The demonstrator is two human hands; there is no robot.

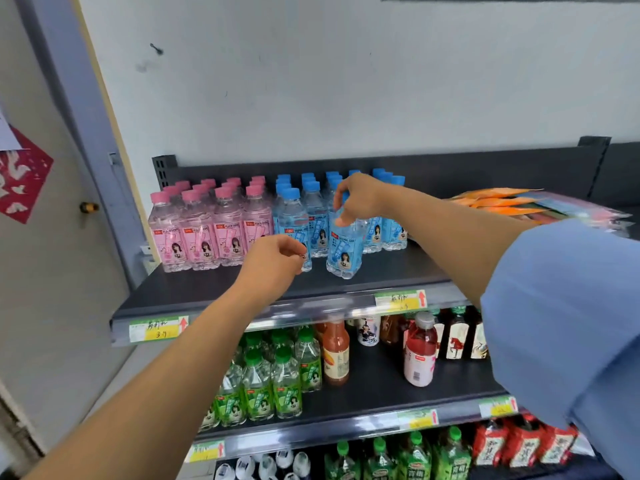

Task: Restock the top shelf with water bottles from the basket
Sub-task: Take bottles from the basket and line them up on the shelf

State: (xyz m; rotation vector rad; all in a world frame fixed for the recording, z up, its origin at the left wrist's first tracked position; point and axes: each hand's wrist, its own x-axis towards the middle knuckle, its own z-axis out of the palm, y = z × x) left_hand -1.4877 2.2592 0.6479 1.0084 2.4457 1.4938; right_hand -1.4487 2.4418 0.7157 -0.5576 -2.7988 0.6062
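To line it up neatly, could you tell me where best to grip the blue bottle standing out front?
Take the blue bottle at its narrow neck, coming from above and the front: it stands upright, forward of the rows behind, with open shelf in front. The right hand grips it there.

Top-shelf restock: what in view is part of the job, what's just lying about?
Job: top shelf, front blue-label soda bottle gripped by right hand, blue-capped bottles behind it, left hand nearby.
Lying about: pink peach soda bottles, orange packets, green-capped bottles and red drink bottle on lower shelf.
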